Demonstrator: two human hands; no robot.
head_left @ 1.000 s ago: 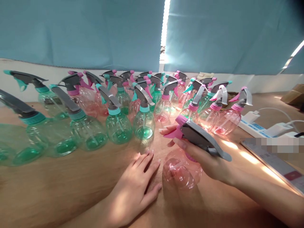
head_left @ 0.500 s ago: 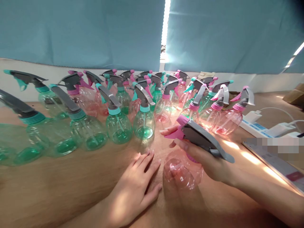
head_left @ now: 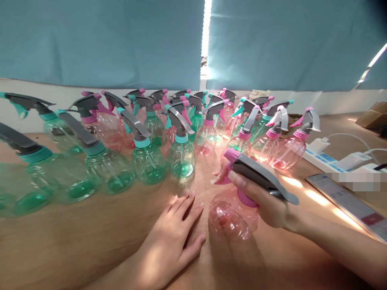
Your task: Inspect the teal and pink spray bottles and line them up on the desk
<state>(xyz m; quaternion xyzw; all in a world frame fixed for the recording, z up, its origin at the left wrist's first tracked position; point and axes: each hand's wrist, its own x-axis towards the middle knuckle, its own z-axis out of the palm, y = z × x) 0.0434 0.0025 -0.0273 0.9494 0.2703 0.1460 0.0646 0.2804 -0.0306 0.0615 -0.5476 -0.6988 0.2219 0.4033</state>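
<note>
My right hand (head_left: 263, 195) is wrapped round the neck of a pink spray bottle (head_left: 232, 217), its fingers curled at the pink trigger. This bottle has a clear pink body and a dark grey spray head, and it leans with its base toward me. Flat on the wooden table (head_left: 121, 241) lies my left hand (head_left: 173, 231), fingers spread, holding nothing. Just beyond the left fingertips stands a green spray bottle (head_left: 182, 159) with a turquoise collar. Another green spray bottle (head_left: 149, 163) is beside it.
Several more green and pink spray bottles fill the back and left, including a pink bottle (head_left: 292, 151) at the right end. A phone (head_left: 341, 201) and a white power strip (head_left: 322, 157) with plugs lie at the right. Blue blinds (head_left: 105, 44) hang behind.
The fingers of my right hand have drawn in against the pink trigger, squeezing it. My left hand stays flat on the table. The view has shifted slightly.
</note>
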